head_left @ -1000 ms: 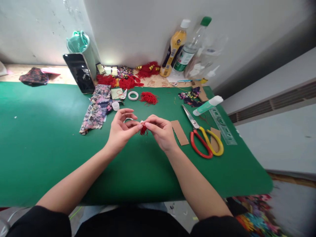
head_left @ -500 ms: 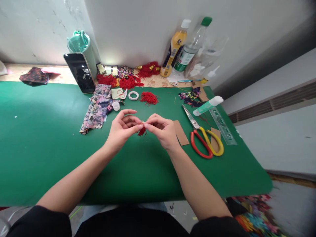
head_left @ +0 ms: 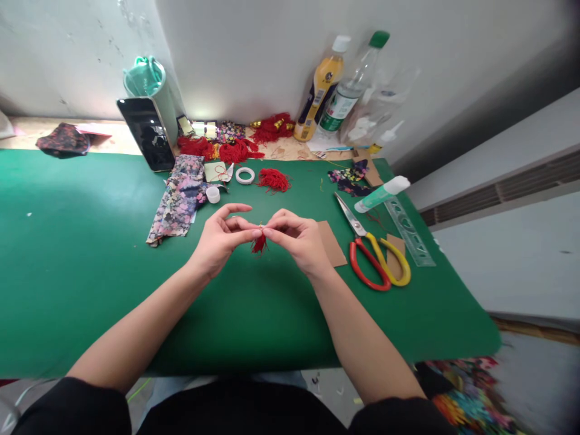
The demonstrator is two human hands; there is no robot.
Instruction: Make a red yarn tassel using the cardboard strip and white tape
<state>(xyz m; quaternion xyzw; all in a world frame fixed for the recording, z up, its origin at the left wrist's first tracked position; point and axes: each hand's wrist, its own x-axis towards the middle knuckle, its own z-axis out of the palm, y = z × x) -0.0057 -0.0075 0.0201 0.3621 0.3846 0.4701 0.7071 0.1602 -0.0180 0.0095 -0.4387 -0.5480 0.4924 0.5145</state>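
Note:
Between my two hands, a small red tassel (head_left: 259, 244) hangs with its loose threads downward, above the green table mat. My left hand (head_left: 223, 234) pinches its top between thumb and a finger, the index finger raised apart. From the other side my right hand (head_left: 294, 235) pinches the same top, thumb tip against the left thumb. The fingertips hide most of the tassel's head. Beyond the hands lies a loose bundle of red thread (head_left: 273, 180). A white tape roll (head_left: 245, 176) and a small white cap (head_left: 212, 194) are to its left.
Scissors (head_left: 362, 235) with red and yellow handles lie right of my hands, beside cardboard (head_left: 333, 244), a glue stick (head_left: 382, 194) and a clear ruler (head_left: 410, 232). Folded floral fabric (head_left: 177, 196) lies left. A phone (head_left: 145, 133) leans at the back; bottles (head_left: 319, 90) stand against the wall.
The fingertips have shifted very slightly, and the tassel hangs a little further left and lower. Both hands keep pinching it; the other things stay in place.

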